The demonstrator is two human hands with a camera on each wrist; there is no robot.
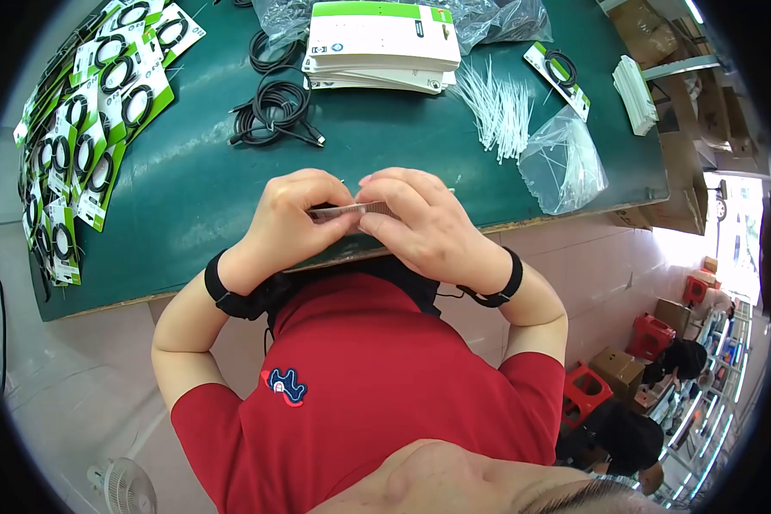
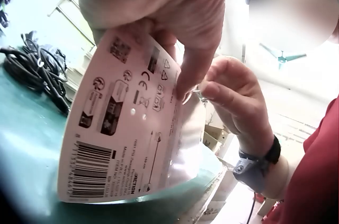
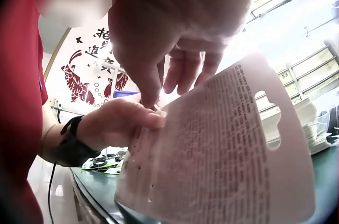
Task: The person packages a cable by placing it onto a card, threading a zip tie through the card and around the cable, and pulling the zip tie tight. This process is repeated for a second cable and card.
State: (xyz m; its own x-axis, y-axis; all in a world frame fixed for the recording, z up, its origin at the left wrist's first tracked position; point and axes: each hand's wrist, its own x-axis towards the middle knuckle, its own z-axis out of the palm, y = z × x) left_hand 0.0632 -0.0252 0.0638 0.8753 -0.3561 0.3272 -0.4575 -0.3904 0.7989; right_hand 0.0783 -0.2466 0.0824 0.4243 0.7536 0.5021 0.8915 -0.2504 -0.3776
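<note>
Both hands hold one printed cardboard card on edge near the table's front edge. My left hand grips the card's left part between thumb and fingers. In the left wrist view, the card shows a barcode and small symbols. My right hand pinches a thin pale strip at the card's edge, beside the left fingertips. The right wrist view shows dense text on the card and a hanging hole at its end. The card's other face is hidden.
Carded cables cover the table's left side. Loose black cables, a stack of cards, white zip ties and a plastic bag lie beyond the hands. One carded cable and more cards are at right.
</note>
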